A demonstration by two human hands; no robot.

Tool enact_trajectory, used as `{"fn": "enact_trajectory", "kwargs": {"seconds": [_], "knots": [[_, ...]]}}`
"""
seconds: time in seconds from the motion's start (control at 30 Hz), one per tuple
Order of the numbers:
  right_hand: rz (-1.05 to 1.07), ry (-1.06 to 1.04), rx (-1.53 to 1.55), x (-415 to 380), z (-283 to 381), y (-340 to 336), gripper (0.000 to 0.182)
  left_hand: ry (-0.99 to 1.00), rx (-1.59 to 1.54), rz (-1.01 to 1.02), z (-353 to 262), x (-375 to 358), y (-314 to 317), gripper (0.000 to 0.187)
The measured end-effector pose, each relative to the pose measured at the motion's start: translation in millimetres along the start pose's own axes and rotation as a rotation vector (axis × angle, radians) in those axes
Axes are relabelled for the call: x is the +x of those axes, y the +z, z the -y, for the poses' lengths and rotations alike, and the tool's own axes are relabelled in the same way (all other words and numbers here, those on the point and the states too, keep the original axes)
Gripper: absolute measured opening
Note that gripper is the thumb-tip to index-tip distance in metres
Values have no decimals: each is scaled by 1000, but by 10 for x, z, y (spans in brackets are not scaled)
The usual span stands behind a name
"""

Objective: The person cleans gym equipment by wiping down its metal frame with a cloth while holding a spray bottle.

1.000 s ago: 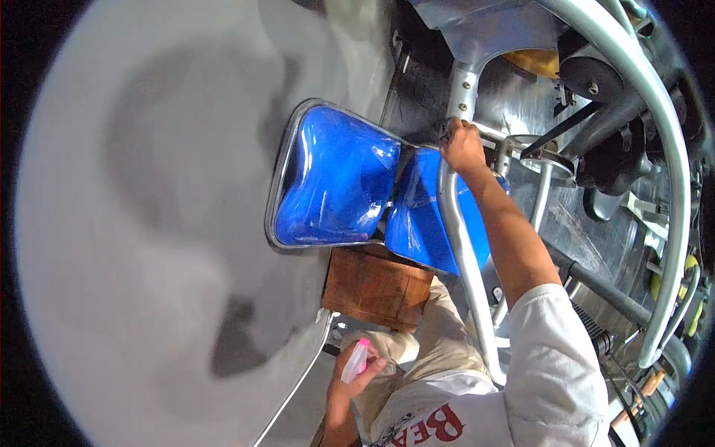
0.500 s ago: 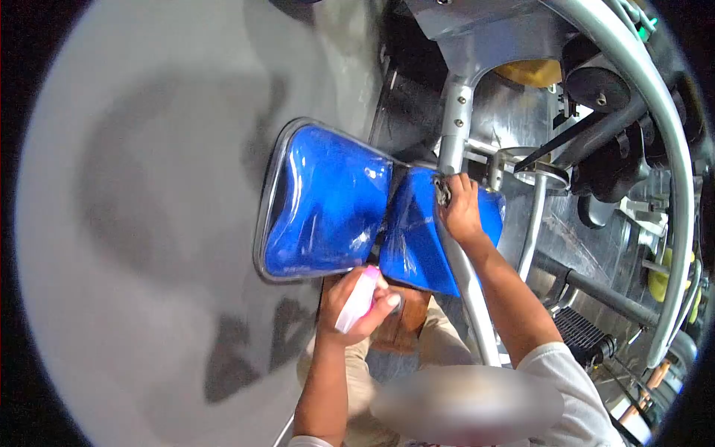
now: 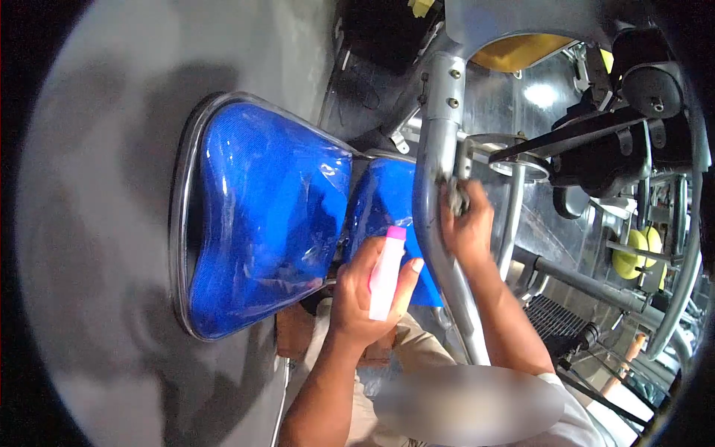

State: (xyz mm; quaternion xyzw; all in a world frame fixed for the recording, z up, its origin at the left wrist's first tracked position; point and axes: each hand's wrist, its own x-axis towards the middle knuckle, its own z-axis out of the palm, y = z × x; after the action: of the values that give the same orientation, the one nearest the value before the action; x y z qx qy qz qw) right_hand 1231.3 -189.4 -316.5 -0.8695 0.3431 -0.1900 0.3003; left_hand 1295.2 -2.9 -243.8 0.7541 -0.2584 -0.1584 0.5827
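A small white bottle with a pink cap [image 3: 386,279] is held in my left hand [image 3: 357,298], in front of the blue seat. My right hand [image 3: 471,223] is closed around a small crumpled dark grey piece [image 3: 456,197], perhaps a cloth, pressed against the grey metal tube [image 3: 436,164]. The tube runs down past my right forearm and has bolts near its upper joint. Behind the tube lies a blue chair with a plastic-covered backrest [image 3: 272,216] and seat [image 3: 381,190].
A grey wall-like surface [image 3: 112,223] fills the left side. On the right are black padded parts [image 3: 607,160], curved metal tubes, a yellow-green object [image 3: 633,253] and a black grille [image 3: 558,324]. A brown wooden block [image 3: 294,333] sits below the chair.
The view has shifted closer, and the chair appears larger and further left. My left hand has raised the bottle, now more upright. My right hand remains at the tube.
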Motion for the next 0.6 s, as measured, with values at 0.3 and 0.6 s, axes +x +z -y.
{"fn": "enact_trajectory", "kwargs": {"seconds": [0.3, 0.6], "knots": [[11, -321, -180, 811, 49, 131, 29, -209, 65, -22, 27, -190, -142, 20], [160, -757, -361, 704, 12, -20, 27, -239, 21, -107, -209, -313, -272, 26]]}}
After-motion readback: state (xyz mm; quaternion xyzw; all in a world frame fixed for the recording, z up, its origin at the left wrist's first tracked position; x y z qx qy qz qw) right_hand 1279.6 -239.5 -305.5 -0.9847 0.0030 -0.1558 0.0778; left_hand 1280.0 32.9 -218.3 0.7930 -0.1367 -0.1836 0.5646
